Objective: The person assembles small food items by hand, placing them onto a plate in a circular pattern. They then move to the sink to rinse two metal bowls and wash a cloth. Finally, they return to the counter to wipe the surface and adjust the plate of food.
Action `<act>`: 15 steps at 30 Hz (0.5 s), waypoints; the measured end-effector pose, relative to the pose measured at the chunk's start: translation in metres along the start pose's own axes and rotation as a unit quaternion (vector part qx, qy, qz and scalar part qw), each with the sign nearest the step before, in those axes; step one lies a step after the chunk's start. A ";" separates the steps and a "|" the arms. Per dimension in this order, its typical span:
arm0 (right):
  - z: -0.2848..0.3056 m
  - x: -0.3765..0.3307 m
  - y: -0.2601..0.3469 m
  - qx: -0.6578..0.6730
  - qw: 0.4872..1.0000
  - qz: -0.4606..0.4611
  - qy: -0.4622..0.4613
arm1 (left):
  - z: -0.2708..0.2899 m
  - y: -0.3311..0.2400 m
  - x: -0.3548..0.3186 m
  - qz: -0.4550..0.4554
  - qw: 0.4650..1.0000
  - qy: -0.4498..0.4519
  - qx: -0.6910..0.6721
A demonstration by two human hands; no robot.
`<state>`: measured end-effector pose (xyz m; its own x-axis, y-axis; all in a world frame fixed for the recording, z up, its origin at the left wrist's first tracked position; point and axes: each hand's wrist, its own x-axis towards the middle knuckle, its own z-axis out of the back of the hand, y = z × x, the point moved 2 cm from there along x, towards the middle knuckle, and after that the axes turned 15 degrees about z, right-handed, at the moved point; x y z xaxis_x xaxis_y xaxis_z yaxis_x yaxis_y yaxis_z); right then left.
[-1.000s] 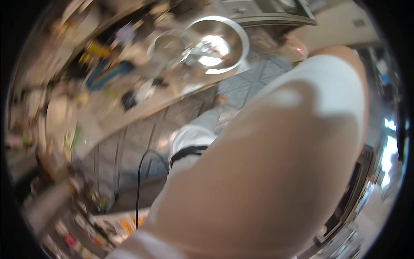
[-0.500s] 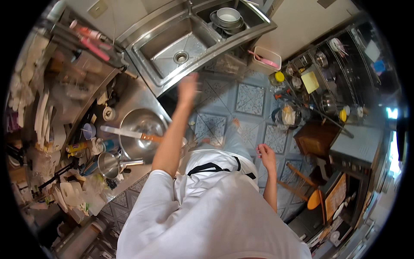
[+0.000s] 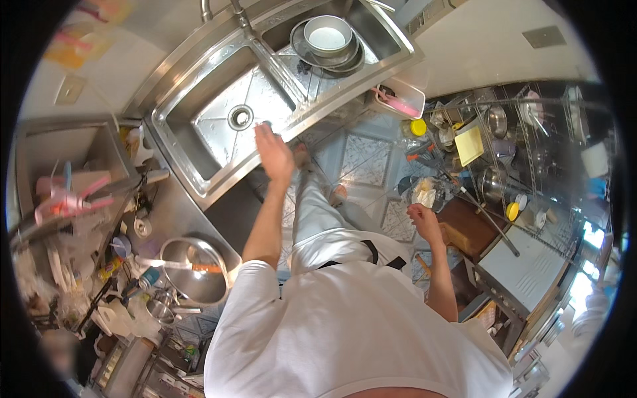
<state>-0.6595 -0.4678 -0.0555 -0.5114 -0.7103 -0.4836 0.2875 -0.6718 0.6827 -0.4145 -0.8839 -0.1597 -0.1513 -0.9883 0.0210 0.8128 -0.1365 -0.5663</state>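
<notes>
At the front rim of the steel double sink (image 3: 232, 174) is my left hand (image 3: 273, 152), its fingers stretched out toward the left basin. It holds nothing that I can see. The left basin is wet, with a round drain (image 3: 240, 118). In the right basin a round metal pan (image 3: 328, 34) sits on darker round pans (image 3: 358, 58). My right hand (image 3: 426, 222) hangs at my right side with loosely bent fingers and nothing visible in it. From this view it overlaps the edge of a clear plastic bag (image 3: 424, 192) beyond it.
On the left counter stands a large steel mixing bowl (image 3: 215, 282) with a long brown-handled tool (image 3: 204, 268) across it, beside a small saucepan (image 3: 160, 308). A white bin (image 3: 408, 93) stands right of the sink. Wire shelves (image 3: 484, 126) and a brown stool (image 3: 464, 222) line the right.
I have come closer to the sink, which now fills more of the view. My left hand has gone from before its front edge to over the rim. My right hand stays at my side.
</notes>
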 end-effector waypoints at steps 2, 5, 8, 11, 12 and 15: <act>0.003 0.033 0.018 -0.015 1.000 -0.011 0.017 | -0.028 -0.050 0.010 -0.033 0.999 0.013 0.010; 0.001 0.078 0.045 -0.024 0.999 0.006 0.021 | -0.047 -0.098 0.031 -0.032 0.998 0.052 -0.019; -0.019 0.126 0.098 0.009 1.000 -0.002 0.025 | -0.050 -0.100 0.056 -0.041 0.996 0.070 -0.029; -0.030 0.182 0.173 -0.023 0.995 0.085 0.049 | -0.044 -0.091 0.110 -0.040 0.996 0.075 -0.042; -0.036 0.201 0.188 -0.030 0.991 0.116 0.059 | -0.046 -0.087 0.136 -0.053 0.995 0.061 -0.054; -0.056 0.271 0.235 -0.059 0.966 0.238 0.085 | -0.051 -0.080 0.211 -0.071 0.994 0.020 -0.082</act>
<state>-0.6849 -0.8298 -0.0568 -0.1602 -0.9623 -0.2199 0.5528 -0.2720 0.7876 -0.5397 -1.0785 -0.1520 -0.2831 -0.9559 0.0785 0.6802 -0.2578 -0.6862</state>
